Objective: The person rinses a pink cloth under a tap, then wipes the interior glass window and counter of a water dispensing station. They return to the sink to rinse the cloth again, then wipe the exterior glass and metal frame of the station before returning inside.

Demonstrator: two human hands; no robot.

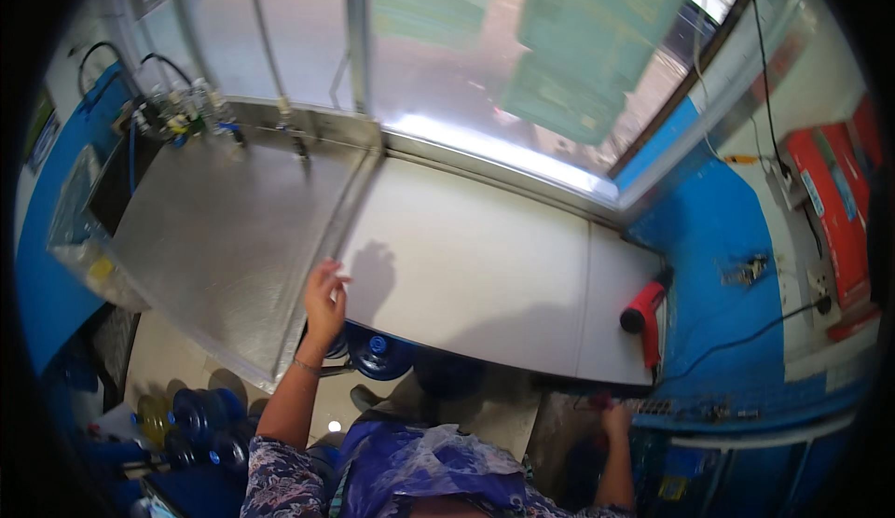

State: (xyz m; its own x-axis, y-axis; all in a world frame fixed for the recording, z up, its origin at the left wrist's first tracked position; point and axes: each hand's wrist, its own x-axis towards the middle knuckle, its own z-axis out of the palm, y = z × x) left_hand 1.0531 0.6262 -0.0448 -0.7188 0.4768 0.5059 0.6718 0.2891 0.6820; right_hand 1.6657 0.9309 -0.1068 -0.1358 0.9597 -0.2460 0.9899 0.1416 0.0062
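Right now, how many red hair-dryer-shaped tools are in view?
1: the red dryer-shaped tool lies at the right end of the white worktop, near the blue wall. Others could be hidden in the dark lower corners.

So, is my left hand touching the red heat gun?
Apart: the head view shows a stretch of white counter between the left hand and the red heat gun.

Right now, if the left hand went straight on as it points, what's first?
Likely the window post beyond the white worktop; depth is unclear, so the left hand might graze that worktop first if low.
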